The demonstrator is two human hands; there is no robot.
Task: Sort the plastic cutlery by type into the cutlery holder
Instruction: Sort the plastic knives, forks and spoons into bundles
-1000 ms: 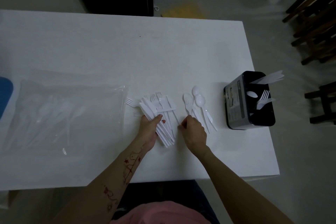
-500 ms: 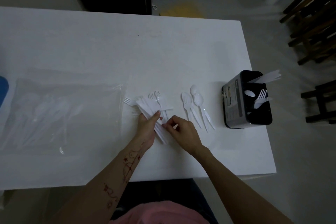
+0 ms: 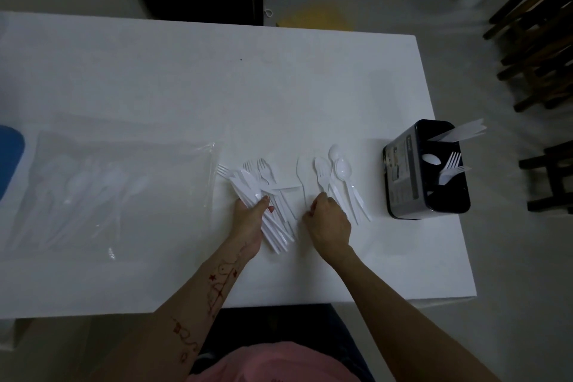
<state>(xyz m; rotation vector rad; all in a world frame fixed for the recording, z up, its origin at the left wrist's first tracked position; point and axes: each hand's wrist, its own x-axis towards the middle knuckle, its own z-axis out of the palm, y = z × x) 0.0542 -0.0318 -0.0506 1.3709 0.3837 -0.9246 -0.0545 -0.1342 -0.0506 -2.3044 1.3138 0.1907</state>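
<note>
near the bench's front edge the left hand [image 3: 249, 222] grips a bundle of cutlery [image 3: 263, 205]; the right hand [image 3: 330, 223] pinches a spoon [image 3: 302, 177] beside the spoon row [image 3: 341, 180].

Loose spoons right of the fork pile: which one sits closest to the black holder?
The spoon with its bowl facing up, rightmost of the group. The others lie further left, toward the right hand; the holder stands to its right.

I see a clear bag [image 3: 124, 189] well left of the fingers, a blue thing [image 3: 9, 161] beyond it, chairs [image 3: 539, 40] far right.
</note>
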